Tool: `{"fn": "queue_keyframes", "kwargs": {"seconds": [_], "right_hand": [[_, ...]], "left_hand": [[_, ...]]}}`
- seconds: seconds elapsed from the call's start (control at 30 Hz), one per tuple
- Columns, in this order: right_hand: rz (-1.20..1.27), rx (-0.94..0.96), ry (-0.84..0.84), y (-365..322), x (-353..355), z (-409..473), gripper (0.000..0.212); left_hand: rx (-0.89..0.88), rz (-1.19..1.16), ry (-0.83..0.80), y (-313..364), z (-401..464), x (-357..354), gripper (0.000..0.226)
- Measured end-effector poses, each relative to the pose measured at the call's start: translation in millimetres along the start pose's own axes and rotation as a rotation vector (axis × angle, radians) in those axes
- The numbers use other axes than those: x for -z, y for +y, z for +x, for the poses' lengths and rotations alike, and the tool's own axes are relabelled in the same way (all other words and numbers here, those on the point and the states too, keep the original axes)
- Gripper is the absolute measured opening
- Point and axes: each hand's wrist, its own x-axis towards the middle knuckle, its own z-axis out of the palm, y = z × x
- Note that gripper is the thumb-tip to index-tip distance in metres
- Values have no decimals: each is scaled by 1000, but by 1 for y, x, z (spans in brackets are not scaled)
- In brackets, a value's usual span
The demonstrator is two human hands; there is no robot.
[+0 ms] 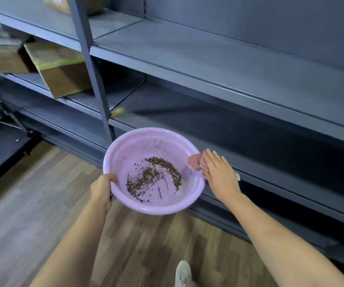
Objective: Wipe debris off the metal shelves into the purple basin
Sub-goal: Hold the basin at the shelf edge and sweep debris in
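The purple basin (154,170) is held in the air just in front of the metal shelves (208,65), with its far right rim close against the front edge of a lower shelf (270,154). It sits a little under the level of that shelf, I think so that anything pushed over the edge will fall inside and not on the wooden floor (32,204). On the bottom of the basin there is already a curved heap of dark crumbs (152,177), so part of the work looks done.

The left hand (101,190) grips the near left rim, the thumb hooked over the edge and the other fingers under it, out of sight. This keeps the basin almost level and leaves the other side free.

The right hand (218,172) lies flat with straight fingers, pressing a pink cloth (195,162) on the shelf edge just beside the basin rim. The cloth sticks out from under the fingertips toward the basin. It seems to touch the rim, but the picture is blurred there and I cannot be sure.

Further left, on another shelf, stand some cardboard boxes (61,73). Below, near the person's feet, one light shoe (182,274) shows on the floor.
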Motion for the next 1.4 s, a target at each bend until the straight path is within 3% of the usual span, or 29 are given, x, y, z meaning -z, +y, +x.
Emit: {"fn": "queue_keyframes", "kwargs": {"seconds": [0.4,0.67,0.73,0.9,1.07,1.17,1.3,1.4], "right_hand": [[204,-278,37,109,19,-27,50],[189,-331,-13,176,12,-43,51],[187,-332,-20,188,10,-46,51],[193,-341,-35,202,7,-48,52],[196,-331,-20,196,4,-40,53],[210,-317,-7,182,2,-33,54],[203,-282,0,158,-3,-26,55],[216,-291,-12,140,-12,-28,56]], "left_hand": [[26,-76,-119,-5,-21,-157,6],[101,-158,-284,-31,-28,-257,13],[116,-140,-326,-37,-29,-275,10],[124,-29,-409,-55,-29,-299,34],[128,36,-419,-54,-22,-303,37],[39,169,-398,-51,-22,-300,37],[-206,446,-426,-53,-34,-283,41],[-606,969,-476,-66,-38,-255,42]]}}
